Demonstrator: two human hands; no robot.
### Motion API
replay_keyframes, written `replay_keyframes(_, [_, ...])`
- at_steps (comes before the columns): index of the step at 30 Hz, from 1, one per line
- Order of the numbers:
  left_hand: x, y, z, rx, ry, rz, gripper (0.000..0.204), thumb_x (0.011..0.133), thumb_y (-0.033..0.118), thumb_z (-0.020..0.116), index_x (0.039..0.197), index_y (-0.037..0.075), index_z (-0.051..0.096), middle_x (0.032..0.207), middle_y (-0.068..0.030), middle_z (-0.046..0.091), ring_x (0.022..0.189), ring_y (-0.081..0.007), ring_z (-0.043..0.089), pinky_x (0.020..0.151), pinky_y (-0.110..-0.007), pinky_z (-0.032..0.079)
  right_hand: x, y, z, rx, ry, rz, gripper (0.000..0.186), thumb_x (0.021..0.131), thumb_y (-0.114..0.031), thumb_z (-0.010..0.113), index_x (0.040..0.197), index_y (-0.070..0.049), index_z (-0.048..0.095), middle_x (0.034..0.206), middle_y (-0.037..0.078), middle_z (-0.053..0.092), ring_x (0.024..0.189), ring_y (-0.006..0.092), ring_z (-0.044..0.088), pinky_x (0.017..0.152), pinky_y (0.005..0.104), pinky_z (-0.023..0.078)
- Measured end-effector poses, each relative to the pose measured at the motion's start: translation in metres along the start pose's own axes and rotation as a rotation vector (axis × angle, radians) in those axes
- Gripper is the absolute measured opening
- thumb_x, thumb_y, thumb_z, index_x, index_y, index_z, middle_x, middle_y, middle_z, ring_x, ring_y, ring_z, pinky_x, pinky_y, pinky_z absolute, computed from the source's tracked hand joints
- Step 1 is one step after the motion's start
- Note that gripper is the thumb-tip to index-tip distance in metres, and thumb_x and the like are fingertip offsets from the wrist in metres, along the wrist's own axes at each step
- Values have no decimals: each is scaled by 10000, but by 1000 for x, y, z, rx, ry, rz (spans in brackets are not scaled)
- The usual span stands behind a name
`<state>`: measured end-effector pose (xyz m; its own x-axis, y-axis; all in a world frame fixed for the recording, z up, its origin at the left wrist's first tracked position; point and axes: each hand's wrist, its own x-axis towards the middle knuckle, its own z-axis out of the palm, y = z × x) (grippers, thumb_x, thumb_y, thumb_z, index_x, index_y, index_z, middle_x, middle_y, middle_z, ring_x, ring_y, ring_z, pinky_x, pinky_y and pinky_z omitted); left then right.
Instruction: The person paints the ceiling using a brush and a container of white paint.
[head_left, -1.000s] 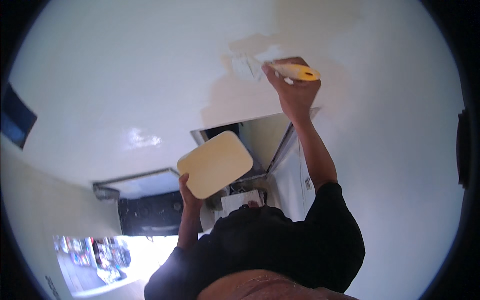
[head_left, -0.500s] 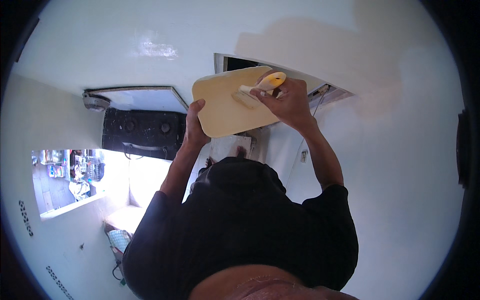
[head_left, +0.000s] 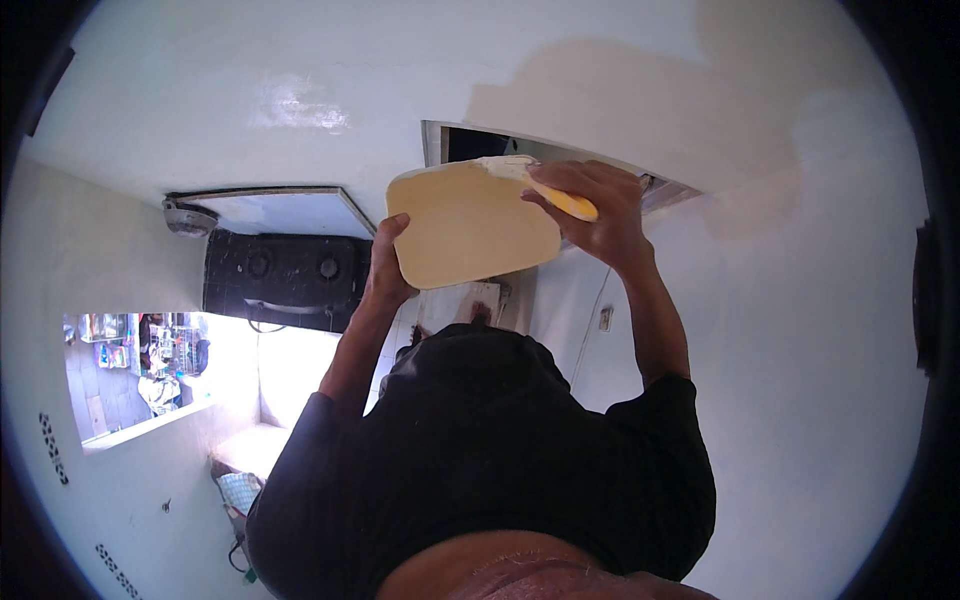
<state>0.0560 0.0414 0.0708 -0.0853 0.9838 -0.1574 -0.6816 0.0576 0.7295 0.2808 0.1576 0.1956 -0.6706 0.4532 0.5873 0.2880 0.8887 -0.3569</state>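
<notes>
My left hand (head_left: 388,255) grips the left edge of a cream rectangular tub with rounded corners (head_left: 470,230), thumb over its rim. The tub is tilted so its inside shows. My right hand (head_left: 605,210) is closed round a paintbrush with a yellow handle (head_left: 570,200). The brush's pale bristles (head_left: 508,168) lie against the tub's far rim. What is deeper in the tub is hard to make out.
Ahead, a rectangular opening (head_left: 470,140) cuts into the white wall (head_left: 640,80). At the left are a black box with two round parts (head_left: 290,268), a pale panel (head_left: 270,207) and a grey round fixture (head_left: 190,215). Below is a bright window opening (head_left: 140,370).
My right hand has turned and lowered slightly, bringing the brush from the tub's inside to its far rim. The handle now points down to the right. The tub has dropped a little in view.
</notes>
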Motion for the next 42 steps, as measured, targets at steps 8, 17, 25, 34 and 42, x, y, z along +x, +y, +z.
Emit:
replay_keyframes(8, [9, -10, -6, -42, 84, -15, 481, 901, 373, 438, 1162, -17, 540, 1026, -116, 636, 922, -203, 639, 777, -339, 528, -25, -27, -22, 204, 35, 62, 234, 714, -115, 808, 912, -118, 682, 842, 64, 718, 690, 198, 693, 614, 314, 529])
replay_keyframes(17, [7, -14, -10, 179, 34, 47, 453, 917, 364, 422, 1129, -14, 552, 977, -103, 636, 890, -178, 632, 768, -309, 512, -35, -39, -34, 424, -3, 374, 184, 717, -106, 809, 857, -56, 701, 821, 72, 720, 717, 154, 695, 667, 294, 547])
replay_keyframes(25, [3, -15, 1, 27, 26, -11, 462, 907, 365, 424, 1143, -11, 550, 985, -106, 634, 871, -179, 638, 745, -307, 519, -36, -8, -13, 64, 310, 550, 242, 756, -222, 796, 800, -11, 686, 709, 86, 703, 584, 134, 675, 555, 243, 516])
replay_keyframes(34, [4, -23, -4, 73, 25, 20, 476, 895, 344, 437, 1210, -7, 499, 1059, -114, 611, 921, -190, 625, 792, -305, 507, -33, -17, -12, -193, 250, 380, 219, 775, -188, 767, 782, -43, 602, 616, 107, 620, 503, 238, 617, 492, 323, 476])
replay_keyframes(42, [6, -19, -6, 219, 0, 58, 490, 866, 344, 440, 1177, -27, 516, 1019, -112, 602, 921, -178, 586, 784, -299, 469, -25, -32, -35, -88, 379, 161, 153, 761, -79, 760, 884, -33, 680, 802, 80, 707, 689, 161, 689, 609, 261, 532])
